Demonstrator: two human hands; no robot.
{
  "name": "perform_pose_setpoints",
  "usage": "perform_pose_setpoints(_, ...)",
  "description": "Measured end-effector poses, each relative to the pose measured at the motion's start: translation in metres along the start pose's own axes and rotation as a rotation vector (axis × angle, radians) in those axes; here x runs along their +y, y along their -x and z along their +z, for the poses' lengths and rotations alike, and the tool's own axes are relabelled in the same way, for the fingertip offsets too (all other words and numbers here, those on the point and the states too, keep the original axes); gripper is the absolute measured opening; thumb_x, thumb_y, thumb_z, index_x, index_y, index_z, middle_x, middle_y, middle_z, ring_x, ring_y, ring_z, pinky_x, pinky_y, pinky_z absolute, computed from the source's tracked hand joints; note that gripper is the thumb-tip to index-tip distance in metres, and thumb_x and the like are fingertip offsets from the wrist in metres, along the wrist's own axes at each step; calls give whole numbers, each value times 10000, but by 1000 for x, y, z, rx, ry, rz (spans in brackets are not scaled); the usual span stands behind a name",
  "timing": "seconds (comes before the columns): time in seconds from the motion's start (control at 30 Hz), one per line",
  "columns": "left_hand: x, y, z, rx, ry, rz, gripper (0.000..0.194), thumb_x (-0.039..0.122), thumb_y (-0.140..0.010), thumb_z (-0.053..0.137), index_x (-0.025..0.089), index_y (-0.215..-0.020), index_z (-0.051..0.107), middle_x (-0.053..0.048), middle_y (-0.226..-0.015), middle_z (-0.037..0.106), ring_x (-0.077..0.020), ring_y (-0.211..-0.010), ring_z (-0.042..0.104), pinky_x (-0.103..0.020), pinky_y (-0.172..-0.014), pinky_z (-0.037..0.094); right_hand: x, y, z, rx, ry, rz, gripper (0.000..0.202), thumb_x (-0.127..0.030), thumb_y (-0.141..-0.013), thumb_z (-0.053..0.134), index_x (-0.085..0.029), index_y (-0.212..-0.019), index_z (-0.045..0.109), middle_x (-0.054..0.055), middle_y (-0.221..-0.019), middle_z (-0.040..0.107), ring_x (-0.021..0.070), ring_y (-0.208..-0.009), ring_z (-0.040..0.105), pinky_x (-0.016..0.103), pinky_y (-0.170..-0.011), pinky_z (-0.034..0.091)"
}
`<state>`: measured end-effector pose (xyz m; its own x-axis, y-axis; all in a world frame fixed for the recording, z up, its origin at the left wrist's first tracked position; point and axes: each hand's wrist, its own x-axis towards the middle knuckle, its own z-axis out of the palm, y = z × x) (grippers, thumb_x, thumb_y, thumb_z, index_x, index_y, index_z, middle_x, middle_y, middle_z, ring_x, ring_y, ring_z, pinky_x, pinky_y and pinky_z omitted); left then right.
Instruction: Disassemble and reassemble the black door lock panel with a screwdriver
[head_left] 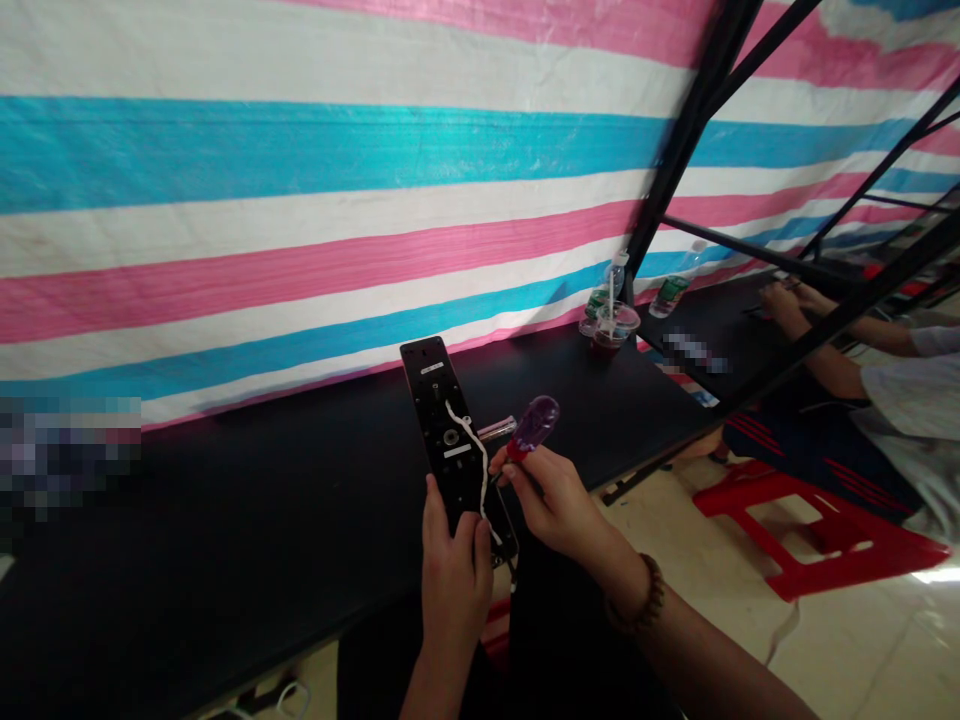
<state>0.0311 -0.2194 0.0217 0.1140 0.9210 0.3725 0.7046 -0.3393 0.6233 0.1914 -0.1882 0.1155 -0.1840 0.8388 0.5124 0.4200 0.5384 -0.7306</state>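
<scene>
My left fingers (463,540) are closed on the near end of a black panel (454,475), which stretches away ahead of them, over the table (330,470). My right fingers (531,490) grip a screwdriver (537,424), its purple handle rising above them and its shaft reaching the panel's right edge; its tip I can't make out. A white cable (481,458) runs along the panel between both sets of fingers. Beyond my right fingers stands a plastic cup (616,325).

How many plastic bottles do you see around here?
2: one bottle behind the cup, another bottle to its right, past the black post. More may be hidden.
</scene>
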Motion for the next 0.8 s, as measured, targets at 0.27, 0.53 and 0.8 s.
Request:
perform_pose_setpoints(0.27, -5, 6, 9, 47, -15, 47, 213, 193, -981, 449, 175, -916, 652, -80, -1700, 43, -356, -1516, 229, -585, -1147, 367, 1, 8, 6, 14, 19, 11, 145, -194, -983, 499, -205, -917, 628, 55, -872, 687, 181, -805, 661, 287, -738, 542)
perform_pose_setpoints(0.53, -7, 5, 8, 42, -36, 62, 217, 188, -982, 446, 178, -927, 656, -66, -1703, 0, -362, -1508, 240, -583, -1142, 372, 5, 10, 3, -37, 3, 23, 197, -192, -994, 493, -206, -877, 650, 51, -864, 686, 179, -811, 665, 279, -729, 544)
perform_pose_setpoints(0.8, -6, 2, 5, 40, -28, 65, 216, 209, -980, 462, 173, -876, 648, -68, -1702, 34, -364, -1506, 244, -567, -1164, 343, -11, 3, -6, -214, 26, 14, 195, -93, -966, 480, -195, -977, 645, 73, -1028, 654, 173, -915, 656, 288, -833, 546)
